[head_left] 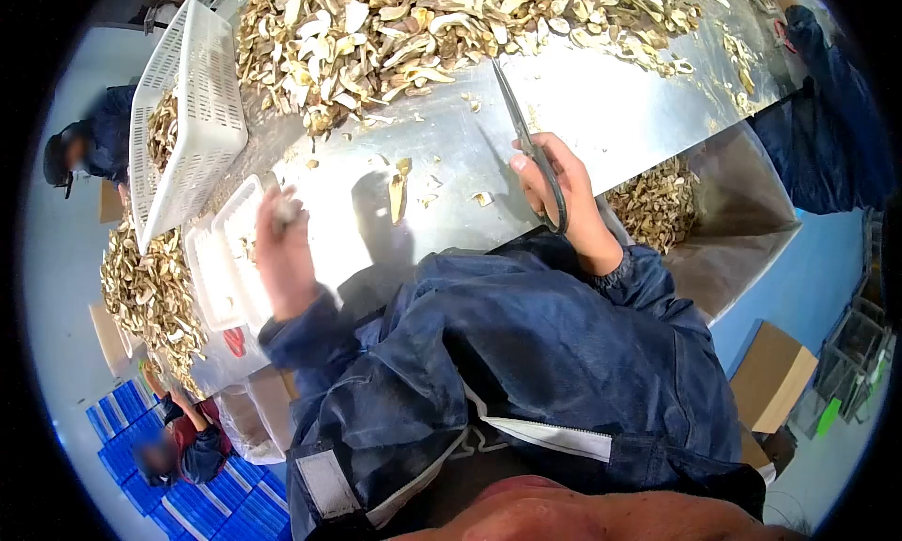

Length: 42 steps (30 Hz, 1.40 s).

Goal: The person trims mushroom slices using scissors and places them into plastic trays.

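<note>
My right hand holds a pair of dark scissors, whose blades point toward a large heap of dried sliced pieces on the metal table. Blurred by motion, my left hand is beside a white plastic tray; its fingers are bent around a small pale thing that I cannot make out. One longer yellowish piece lies on the metal between my hands, with small scraps around it.
A white perforated basket stands tilted at the left, near another heap. Below the table's right edge is a lined box of pieces. Co-workers are at the far left, lower left and upper right. A cardboard box stands lower right.
</note>
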Each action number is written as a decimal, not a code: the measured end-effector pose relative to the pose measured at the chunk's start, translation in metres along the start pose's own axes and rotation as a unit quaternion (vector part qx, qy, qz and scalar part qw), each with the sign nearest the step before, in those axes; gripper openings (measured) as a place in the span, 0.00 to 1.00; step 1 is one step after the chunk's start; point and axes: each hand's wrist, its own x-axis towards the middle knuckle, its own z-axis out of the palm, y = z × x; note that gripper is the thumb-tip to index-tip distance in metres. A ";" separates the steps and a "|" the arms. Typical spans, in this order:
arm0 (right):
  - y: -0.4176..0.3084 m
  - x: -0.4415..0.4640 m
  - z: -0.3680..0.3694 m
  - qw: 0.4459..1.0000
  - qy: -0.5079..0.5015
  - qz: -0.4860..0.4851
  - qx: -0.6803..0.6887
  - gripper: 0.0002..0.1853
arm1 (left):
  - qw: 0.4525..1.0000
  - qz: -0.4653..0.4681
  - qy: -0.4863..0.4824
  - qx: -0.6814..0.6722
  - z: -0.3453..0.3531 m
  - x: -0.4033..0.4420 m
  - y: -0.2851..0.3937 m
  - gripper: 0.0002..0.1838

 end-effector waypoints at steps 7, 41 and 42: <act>0.004 0.006 0.004 1.000 -0.004 -0.011 -0.012 0.19 | 0.801 0.187 0.069 0.565 -0.054 0.011 0.032 0.22; 0.003 -0.009 0.009 0.994 -0.048 -0.027 -0.093 0.17 | 0.981 -0.128 -0.144 -0.011 0.092 0.009 -0.040 0.04; 0.005 -0.011 0.013 0.988 -0.055 -0.050 -0.137 0.18 | 0.980 -0.129 -0.139 -0.056 0.089 0.007 -0.042 0.04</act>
